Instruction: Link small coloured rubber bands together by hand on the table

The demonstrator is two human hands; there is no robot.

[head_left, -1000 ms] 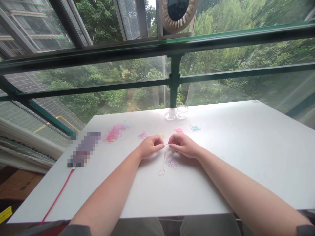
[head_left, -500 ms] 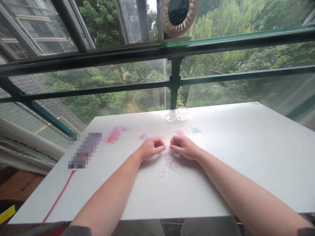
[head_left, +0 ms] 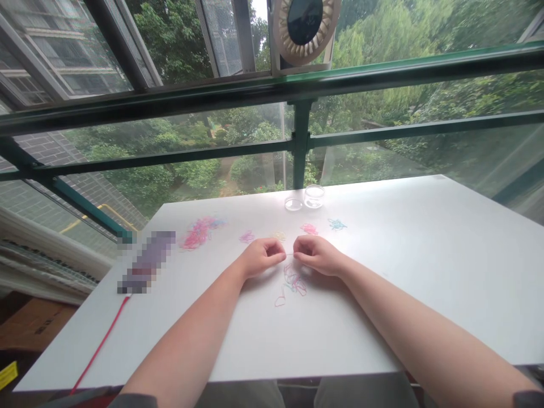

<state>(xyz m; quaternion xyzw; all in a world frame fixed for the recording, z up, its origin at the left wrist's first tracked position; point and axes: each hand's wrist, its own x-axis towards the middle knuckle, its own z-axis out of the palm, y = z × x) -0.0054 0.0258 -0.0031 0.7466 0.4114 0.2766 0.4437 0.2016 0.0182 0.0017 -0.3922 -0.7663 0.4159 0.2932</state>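
A thin band is pinched, apparently at both ends, by the left hand and right hand, just beyond the tangled loops; if overstretched, it could be snapped.

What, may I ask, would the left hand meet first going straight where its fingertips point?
Probably the right hand, facing the left hand across a thin rubber band; depth is unclear.

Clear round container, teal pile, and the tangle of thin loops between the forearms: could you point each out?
Clear round container (head_left: 314, 198): head view, on its front wall.
Teal pile (head_left: 337, 225): head view, middle of the heap.
Tangle of thin loops (head_left: 293, 280): head view, middle of the strands.
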